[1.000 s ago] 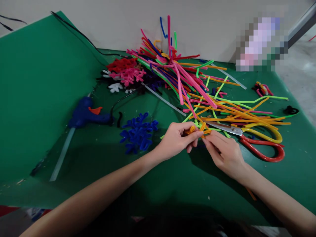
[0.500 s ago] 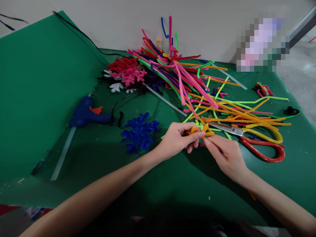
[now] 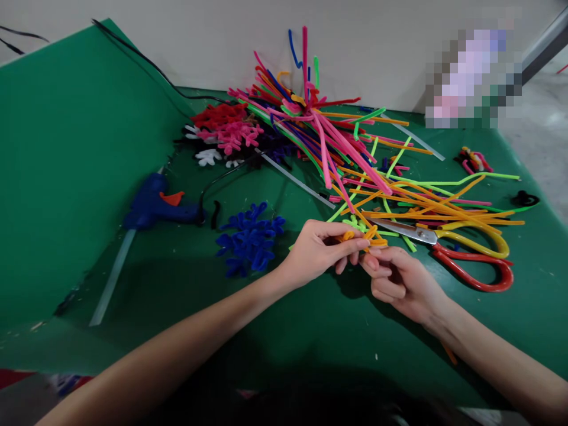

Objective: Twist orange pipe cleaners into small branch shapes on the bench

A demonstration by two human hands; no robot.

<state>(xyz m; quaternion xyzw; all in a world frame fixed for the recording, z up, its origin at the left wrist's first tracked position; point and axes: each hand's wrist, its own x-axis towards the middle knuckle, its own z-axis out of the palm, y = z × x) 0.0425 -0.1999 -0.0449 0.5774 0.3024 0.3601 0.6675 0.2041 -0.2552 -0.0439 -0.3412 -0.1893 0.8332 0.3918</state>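
An orange pipe cleaner (image 3: 371,232), bent into small loops, is pinched between my two hands. My left hand (image 3: 322,248) grips it between thumb and fingers, which cover part of its left side. Closed at its right end is my right hand (image 3: 399,281), with thumb and index finger on the pipe cleaner and the other fingers curled in. Just behind the fingertips lies a light green looped pipe cleaner piece (image 3: 354,223). Scissors (image 3: 444,236) with one yellow and one red handle rest on the table right of my hands, their blades pointing left.
A heap of coloured pipe cleaners (image 3: 328,136) spreads across the back of the green table (image 3: 284,349). A blue snowflake shape (image 3: 252,236) lies left of my hands. Farther left is a blue glue gun (image 3: 148,201) with a black cord. Red and pink snowflakes (image 3: 235,136) are stacked behind.
My right hand has rolled over, so its curled fingers now show below the thumb. The left hand keeps its pinch on the orange pipe cleaner almost unmoved.
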